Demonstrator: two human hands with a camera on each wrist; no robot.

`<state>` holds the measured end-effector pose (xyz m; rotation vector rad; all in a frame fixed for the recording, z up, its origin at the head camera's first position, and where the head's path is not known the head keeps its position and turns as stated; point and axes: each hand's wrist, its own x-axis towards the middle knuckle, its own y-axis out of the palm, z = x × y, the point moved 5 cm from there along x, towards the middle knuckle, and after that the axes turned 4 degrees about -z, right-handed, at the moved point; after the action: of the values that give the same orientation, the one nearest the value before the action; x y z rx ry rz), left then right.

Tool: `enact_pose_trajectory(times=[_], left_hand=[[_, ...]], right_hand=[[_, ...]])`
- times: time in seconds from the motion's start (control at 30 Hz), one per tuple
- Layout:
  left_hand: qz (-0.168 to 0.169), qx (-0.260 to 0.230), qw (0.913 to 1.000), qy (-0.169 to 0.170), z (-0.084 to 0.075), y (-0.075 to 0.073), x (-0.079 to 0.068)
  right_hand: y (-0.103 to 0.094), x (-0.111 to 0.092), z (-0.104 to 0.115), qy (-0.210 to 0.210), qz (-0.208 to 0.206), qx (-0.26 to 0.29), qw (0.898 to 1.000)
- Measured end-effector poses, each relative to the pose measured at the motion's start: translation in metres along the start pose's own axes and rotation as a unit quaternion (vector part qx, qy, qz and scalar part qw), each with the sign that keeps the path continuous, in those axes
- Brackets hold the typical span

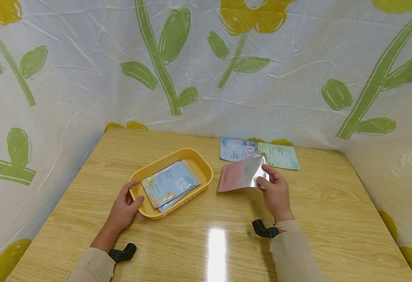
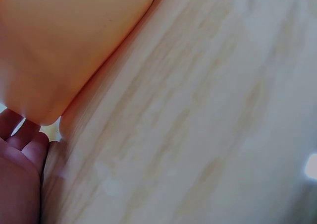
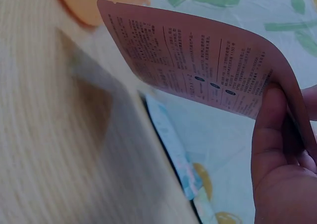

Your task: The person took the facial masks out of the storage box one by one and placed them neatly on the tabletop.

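My right hand (image 1: 274, 190) pinches a pink and silver foil packet (image 1: 239, 172) by its right edge, thumb on the near face. The packet is held above the table, and small print covers its pink underside in the right wrist view. At the left, my left hand (image 1: 124, 207) holds the end of a yellow plastic tray (image 1: 207, 166), thumb and fingers at its rim. Inside the tray lies a small stack of flat packets, a light blue packet (image 1: 168, 184) on top. The left wrist view shows only part of that hand beside the tray's wall (image 2: 74, 45).
Behind the held packet, a blue packet (image 1: 235, 149) and a green packet (image 1: 280, 156) lie side by side near the table's back edge. A flower-printed cloth (image 1: 206, 105) hangs around the wooden table (image 1: 177, 250). Light glares off the tabletop in front.
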<state>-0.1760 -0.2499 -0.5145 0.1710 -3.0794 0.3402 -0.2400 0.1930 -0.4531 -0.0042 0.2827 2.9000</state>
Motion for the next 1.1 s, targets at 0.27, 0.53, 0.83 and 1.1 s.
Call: enact_pose_trajectory(times=[0.27, 0.53, 0.83, 1.1], left_hand=[[0.002, -0.011, 0.9999, 0.006, -0.001, 0.0, -0.001], [0.001, -0.006, 0.9999, 0.009, -0.002, -0.001, -0.001], [0.002, -0.01, 0.9999, 0.012, -0.002, 0.0, 0.0], [0.005, -0.011, 0.9999, 0.008, -0.001, 0.001, 0.0]], right_hand=[[-0.005, 0.001, -0.018, 0.014, 0.014, -0.222, 0.975], [-0.014, 0.005, -0.028, -0.005, 0.056, -0.402, 0.914], [-0.012, 0.002, -0.035, 0.026, 0.132, -0.471, 0.872], [-0.015, 0.003, -0.035, 0.035, 0.138, -0.476, 0.868]])
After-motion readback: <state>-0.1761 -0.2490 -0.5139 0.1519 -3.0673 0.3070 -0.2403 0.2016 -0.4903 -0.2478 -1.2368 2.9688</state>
